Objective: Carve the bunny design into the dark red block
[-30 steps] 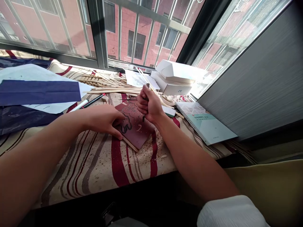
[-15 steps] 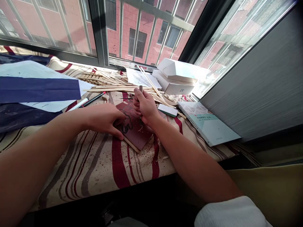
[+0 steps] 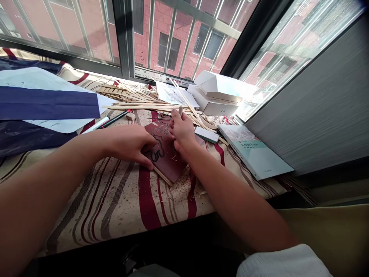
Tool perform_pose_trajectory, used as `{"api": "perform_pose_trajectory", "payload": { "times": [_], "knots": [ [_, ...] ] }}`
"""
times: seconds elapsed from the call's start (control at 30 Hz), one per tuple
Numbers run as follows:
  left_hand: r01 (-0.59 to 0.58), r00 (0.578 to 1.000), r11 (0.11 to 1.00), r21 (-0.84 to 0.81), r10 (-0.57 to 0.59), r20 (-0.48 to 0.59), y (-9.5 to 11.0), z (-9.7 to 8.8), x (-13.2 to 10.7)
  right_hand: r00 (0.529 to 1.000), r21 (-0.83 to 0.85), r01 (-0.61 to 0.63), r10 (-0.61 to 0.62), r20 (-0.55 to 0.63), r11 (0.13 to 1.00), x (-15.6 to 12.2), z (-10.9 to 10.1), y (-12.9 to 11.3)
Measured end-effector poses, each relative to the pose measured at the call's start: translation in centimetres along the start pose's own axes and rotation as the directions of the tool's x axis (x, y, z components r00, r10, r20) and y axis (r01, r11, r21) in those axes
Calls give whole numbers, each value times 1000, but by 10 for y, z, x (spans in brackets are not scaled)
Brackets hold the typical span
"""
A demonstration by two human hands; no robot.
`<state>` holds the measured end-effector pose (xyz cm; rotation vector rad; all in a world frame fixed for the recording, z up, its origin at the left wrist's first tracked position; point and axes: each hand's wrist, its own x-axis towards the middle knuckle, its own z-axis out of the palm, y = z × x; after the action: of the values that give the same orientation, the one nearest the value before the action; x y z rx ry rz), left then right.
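A reddish-brown carving block (image 3: 175, 166) with dark, curling lines cut into its face lies on the striped cloth. My left hand (image 3: 134, 144) grips its left edge, thumb along the near side and fingers over the top. In a closed fist my right hand (image 3: 183, 131) holds a carving tool (image 3: 180, 110) over the right part of the block. Only the handle's end pokes out above the thumb; the tool's tip is hidden behind the hand. Small brown shavings are scattered on the cloth around the block.
Many thin wooden strips (image 3: 135, 105) lie behind the block, by a printed paper (image 3: 173, 94) and a white box (image 3: 216, 102). A white-green eraser-like block (image 3: 206, 135) and a book (image 3: 256, 154) are on the right. Pens (image 3: 115, 120) and dark blue sheets (image 3: 46, 103) lie left.
My right fist has shifted slightly right, and the tool's handle leans more to the right. My left hand keeps its hold on the block. The view has tilted a little.
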<state>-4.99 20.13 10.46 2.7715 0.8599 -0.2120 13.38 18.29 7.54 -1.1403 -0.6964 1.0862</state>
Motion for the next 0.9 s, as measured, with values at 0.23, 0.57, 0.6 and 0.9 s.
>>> {"api": "perform_pose_trajectory", "payload": {
  "times": [0.23, 0.57, 0.6, 0.9],
  "knots": [
    [6, 1000, 1000, 18, -6, 26, 9, -3, 5, 1000, 65, 1, -2, 12, 998, -5, 3, 3],
    [60, 995, 995, 78, -66, 80, 2, -7, -2, 950, 60, 22, -39, 311, 998, -26, -7, -24],
    [58, 995, 996, 74, -64, 82, 0, -7, -2, 946, 52, 53, -67, 317, 997, -22, -12, -27],
    [-5, 1000, 1000, 14, 5, 12, -7, -1, -2, 897, -23, 124, -102, 429, 992, -12, -12, -16]
  ]
}}
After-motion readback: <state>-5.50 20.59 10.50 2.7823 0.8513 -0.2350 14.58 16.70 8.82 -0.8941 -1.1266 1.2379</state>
